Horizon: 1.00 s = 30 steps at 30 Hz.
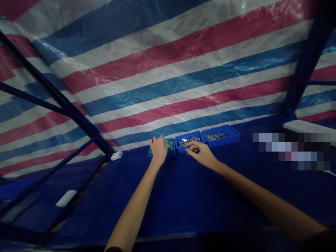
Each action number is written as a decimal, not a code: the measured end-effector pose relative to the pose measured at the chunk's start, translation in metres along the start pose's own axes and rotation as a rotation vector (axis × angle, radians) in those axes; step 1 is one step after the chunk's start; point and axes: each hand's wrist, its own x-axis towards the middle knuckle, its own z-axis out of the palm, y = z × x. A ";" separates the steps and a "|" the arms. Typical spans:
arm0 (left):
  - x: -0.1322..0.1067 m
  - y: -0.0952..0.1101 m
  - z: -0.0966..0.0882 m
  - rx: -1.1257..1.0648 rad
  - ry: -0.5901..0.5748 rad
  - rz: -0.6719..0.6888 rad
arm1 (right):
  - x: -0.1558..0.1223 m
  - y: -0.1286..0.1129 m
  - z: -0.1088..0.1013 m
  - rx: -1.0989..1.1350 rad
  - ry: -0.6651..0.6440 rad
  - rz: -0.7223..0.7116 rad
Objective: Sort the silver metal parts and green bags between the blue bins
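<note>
My left hand (159, 148) is over the left blue bin, which holds green pieces (170, 143). Its fingers curl downward, and their tips are hidden, so what they grip does not show. At the front edge of the middle blue bin (181, 150), my right hand (201, 152) has thumb and forefinger drawn together. Anything between those fingertips is too small to make out. Small silvery metal parts (195, 139) lie in the middle bin, one of them shining brightly.
A third blue bin (225, 141) with small metal parts (214, 136) stands at the right of the row. The blue table (168, 199) backs onto a striped plastic sheet (183, 77). A white box-shaped object (117, 155) sits by the dark frame (86, 127) on the left.
</note>
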 end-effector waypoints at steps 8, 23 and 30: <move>0.006 0.004 0.011 -0.061 -0.096 -0.009 | 0.000 0.002 0.001 0.011 -0.026 -0.004; -0.021 -0.023 -0.004 -0.252 0.156 -0.048 | -0.003 0.004 0.003 0.006 -0.056 -0.008; -0.035 -0.052 0.017 -0.153 0.035 -0.026 | -0.003 0.007 0.005 -0.049 -0.073 -0.012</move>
